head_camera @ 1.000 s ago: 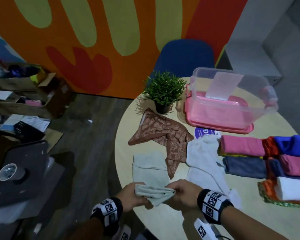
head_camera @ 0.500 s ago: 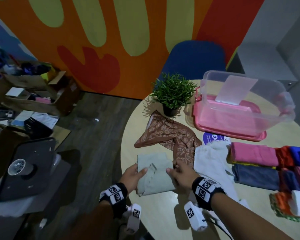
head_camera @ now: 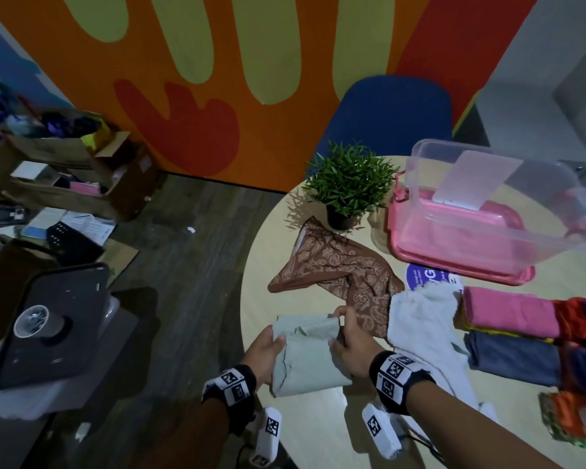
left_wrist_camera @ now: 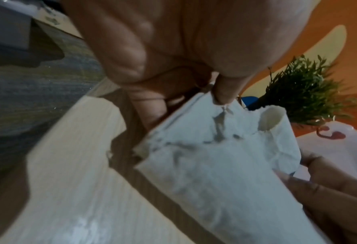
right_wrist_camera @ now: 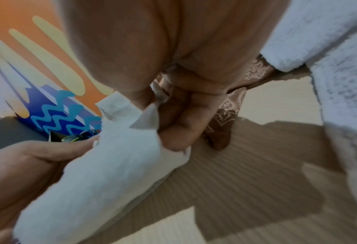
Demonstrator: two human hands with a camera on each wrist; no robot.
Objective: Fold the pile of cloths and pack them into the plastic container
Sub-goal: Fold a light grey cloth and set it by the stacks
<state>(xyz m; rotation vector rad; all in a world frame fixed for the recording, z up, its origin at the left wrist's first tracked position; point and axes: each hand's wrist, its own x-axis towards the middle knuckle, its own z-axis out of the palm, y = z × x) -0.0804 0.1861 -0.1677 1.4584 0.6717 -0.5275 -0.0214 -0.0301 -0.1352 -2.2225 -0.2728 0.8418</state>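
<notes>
A pale grey-green cloth [head_camera: 305, 360] lies folded on the round table's near left part. My left hand [head_camera: 274, 343] grips its left edge, thumb on top and fingers beneath. My right hand [head_camera: 342, 328] pinches its right edge near the far corner. In the left wrist view the thumb [left_wrist_camera: 223, 89] presses the cloth [left_wrist_camera: 215, 165] at its edge. In the right wrist view the curled fingers [right_wrist_camera: 179, 118] hold a fold of the cloth [right_wrist_camera: 110, 165]. The clear plastic container [head_camera: 555, 238] stands on a pink lid at the far right.
A brown patterned cloth [head_camera: 339, 272] and a white towel [head_camera: 423, 326] lie just beyond and to the right of my hands. Several folded cloths [head_camera: 511, 316] sit in rows at the right. A potted plant [head_camera: 349, 184] stands beside the container. The table edge [head_camera: 247, 299] runs close on the left.
The cloth's near edge, lifted in both hands a second ago, has been folded forward onto the table. Both hands have shifted to the folded cloth's sides, further from me.
</notes>
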